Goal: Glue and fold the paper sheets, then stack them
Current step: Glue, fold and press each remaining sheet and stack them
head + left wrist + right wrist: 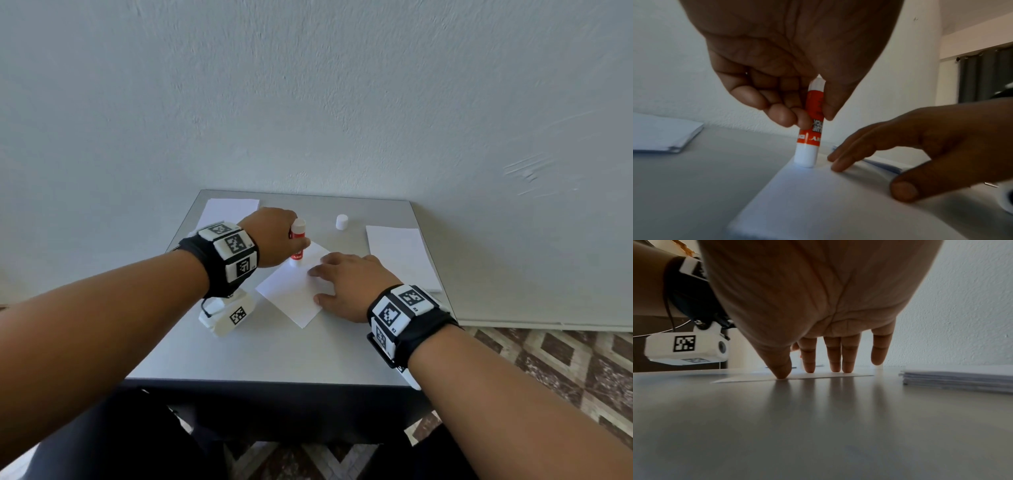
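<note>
A white paper sheet (pixel 291 291) lies turned at an angle in the middle of the grey table (pixel 274 356). My left hand (pixel 274 240) grips a red and white glue stick (pixel 297 240) upside down, its tip pressed on the sheet's far corner (pixel 807 172). In the left wrist view the glue stick (pixel 812 129) is pinched between thumb and fingers. My right hand (pixel 346 284) lies flat with straight fingers (pixel 835 363) holding the sheet (pixel 818 376) down at its right edge.
The glue stick's white cap (pixel 342 222) stands at the back of the table. One paper stack (pixel 400 257) lies at the right, another paper stack (pixel 229 209) at the back left. A grey wall rises just behind the table.
</note>
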